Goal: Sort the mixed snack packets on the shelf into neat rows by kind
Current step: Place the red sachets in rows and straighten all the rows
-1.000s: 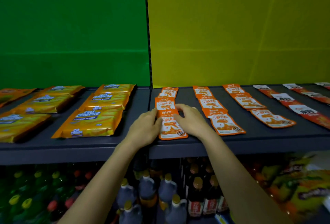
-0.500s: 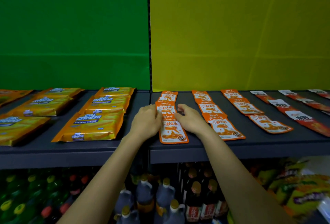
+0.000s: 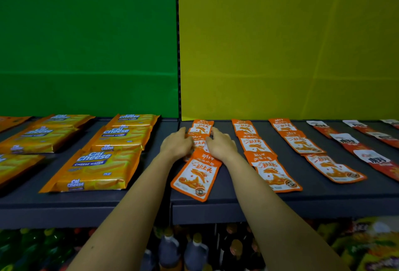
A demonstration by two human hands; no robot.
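Observation:
On the dark shelf, the leftmost row of orange snack packets runs front to back, packets overlapping. My left hand and my right hand flank this row's middle orange packet, fingers curled against its two edges. The front packet lies tilted, its near end swung left and close to the shelf's front edge. Two more orange rows lie to the right. Beyond them are rows of red-and-white packets. Cal Cheese wafer packs fill the left shelf.
Green and yellow panels back the shelf, with a seam between them. Below the shelf stand dark sauce bottles, green drink bottles at the left and colourful snack bags at the right.
Both hands have slid from the front packet back along the row to the middle packet. The front packet now lies uncovered and more tilted.

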